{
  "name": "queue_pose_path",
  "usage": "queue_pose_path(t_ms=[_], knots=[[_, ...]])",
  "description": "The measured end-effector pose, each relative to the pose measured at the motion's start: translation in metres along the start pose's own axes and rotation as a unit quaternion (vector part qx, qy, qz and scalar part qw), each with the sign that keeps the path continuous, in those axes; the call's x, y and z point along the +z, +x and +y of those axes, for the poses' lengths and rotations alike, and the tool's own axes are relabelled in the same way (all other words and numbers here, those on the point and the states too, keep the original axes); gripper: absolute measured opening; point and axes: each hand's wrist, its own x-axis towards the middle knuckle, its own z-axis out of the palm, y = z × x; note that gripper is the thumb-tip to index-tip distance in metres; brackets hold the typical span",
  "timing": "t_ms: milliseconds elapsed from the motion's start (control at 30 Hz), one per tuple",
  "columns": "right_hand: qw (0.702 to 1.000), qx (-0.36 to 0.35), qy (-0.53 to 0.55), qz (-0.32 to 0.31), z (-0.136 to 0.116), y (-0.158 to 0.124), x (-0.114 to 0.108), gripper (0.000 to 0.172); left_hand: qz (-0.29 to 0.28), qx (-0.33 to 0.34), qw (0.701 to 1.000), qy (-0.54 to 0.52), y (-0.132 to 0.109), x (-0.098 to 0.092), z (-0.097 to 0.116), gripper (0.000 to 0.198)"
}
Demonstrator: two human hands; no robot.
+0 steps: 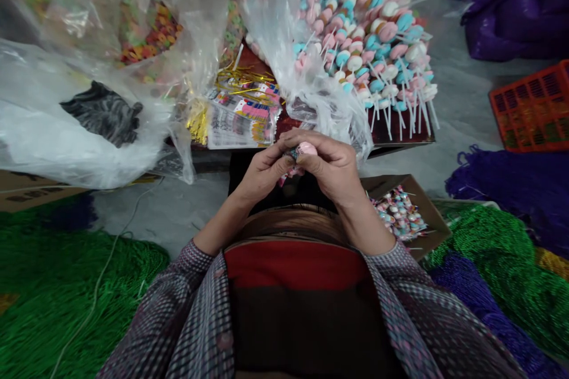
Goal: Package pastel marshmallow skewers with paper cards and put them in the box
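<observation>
Both my hands meet in front of my chest around a pink lollipop (304, 150). My left hand (263, 173) pinches its lower part with closed fingers. My right hand (332, 167) wraps over the top, fingers curled on the candy. Just beyond them lies a big heap of pink, blue and white lollipops (377, 41) with white sticks, partly under a clear plastic bag (284, 29). A stack of printed wrappers (240, 118) and gold twist ties (242, 80) lies to the left of the heap.
A cardboard box (427, 204) with wrapped lollipops sits at my right. A red plastic crate (533, 108) stands far right. Clear bags of coloured candy (151, 35) and a white bag (53, 130) fill the left. Green (53, 284) and purple (515, 195) bead strands cover the floor.
</observation>
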Motion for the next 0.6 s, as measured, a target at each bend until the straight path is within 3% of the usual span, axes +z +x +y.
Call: queue_pose_path(t_ms=[133, 233, 367, 600], knots=[[1.0, -0.014, -0.002, 0.016, 0.0, -0.003, -0.002, 0.022, -0.016, 0.017, 1.0, -0.01, 0.003, 0.003, -0.005, 0.047], [1.0, 0.0, -0.002, -0.002, -0.001, -0.003, -0.006, 0.027, -0.017, 0.025, 0.999, -0.032, 0.002, 0.002, -0.009, 0.044], [0.998, -0.007, 0.005, -0.064, -0.002, -0.002, -0.015, 0.045, -0.027, -0.017, 0.999, -0.027, -0.001, 0.0, -0.007, 0.046], [0.991, -0.014, 0.045, -0.125, -0.003, -0.004, -0.032, 0.038, -0.045, -0.073, 0.994, -0.061, 0.004, 0.013, 0.01, 0.051]])
